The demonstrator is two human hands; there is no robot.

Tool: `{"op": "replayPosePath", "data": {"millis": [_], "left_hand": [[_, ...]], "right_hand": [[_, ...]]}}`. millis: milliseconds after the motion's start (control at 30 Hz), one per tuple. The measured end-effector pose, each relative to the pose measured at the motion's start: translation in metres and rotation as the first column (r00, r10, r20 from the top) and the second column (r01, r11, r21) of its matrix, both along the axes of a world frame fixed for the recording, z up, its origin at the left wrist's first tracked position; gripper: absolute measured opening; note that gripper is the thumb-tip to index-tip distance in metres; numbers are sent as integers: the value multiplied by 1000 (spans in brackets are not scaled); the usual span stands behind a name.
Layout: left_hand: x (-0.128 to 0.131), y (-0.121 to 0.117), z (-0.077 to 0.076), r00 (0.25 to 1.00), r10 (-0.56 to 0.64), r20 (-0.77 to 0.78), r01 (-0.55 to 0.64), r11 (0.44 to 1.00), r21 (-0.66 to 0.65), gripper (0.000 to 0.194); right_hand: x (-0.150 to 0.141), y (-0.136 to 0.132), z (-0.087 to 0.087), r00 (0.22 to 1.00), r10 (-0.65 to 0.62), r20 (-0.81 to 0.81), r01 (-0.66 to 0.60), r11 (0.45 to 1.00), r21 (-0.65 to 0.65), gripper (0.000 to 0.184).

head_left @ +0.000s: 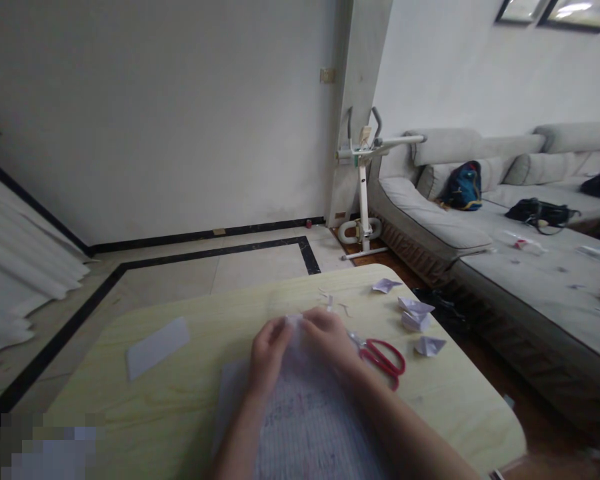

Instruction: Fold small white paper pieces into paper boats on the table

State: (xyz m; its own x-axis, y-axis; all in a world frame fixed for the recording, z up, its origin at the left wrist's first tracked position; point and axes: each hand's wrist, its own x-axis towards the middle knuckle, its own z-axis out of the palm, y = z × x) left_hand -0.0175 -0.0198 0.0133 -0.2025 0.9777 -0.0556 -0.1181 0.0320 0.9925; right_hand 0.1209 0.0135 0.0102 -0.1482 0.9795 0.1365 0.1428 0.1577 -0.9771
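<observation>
Both my left hand and my right hand pinch a small piece of white paper between their fingertips. Motion blur and the fingers hide its exact shape. Beneath my forearms lies a sheet of lined paper covered in handwriting. Scissors with red handles rest just right of my right hand, their blades partly hidden behind it. Small paper scraps are scattered beyond my fingers.
Several folded paper shapes stand along the right edge of the pale wooden table. A blank white paper piece lies at left. Beyond the table are a grey sofa and a white exercise machine.
</observation>
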Motion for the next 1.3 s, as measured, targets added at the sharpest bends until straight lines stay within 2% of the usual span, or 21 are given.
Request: {"op": "replayPosePath", "data": {"millis": [300,600,767,933,1300], "left_hand": [[-1,1,-1,996,48,-79,-45,998,35,29],[-1,1,3,983,76,-168,-64,995,74,26],[-2,1,1,978,86,-190,-78,996,47,26],[-2,1,1,977,86,-193,-72,994,79,24],[-3,0,4,974,77,-213,-68,996,51,23]], "right_hand": [[-2,-2,1,997,17,71,-18,1000,18,16],[-1,0,-6,1000,14,27,-14,1000,-2,16],[-1,-1,0,999,25,35,-24,1000,-18,17],[0,-3,5,998,47,46,-46,999,-26,17],[0,-4,6,997,56,56,-53,998,-45,17]]}}
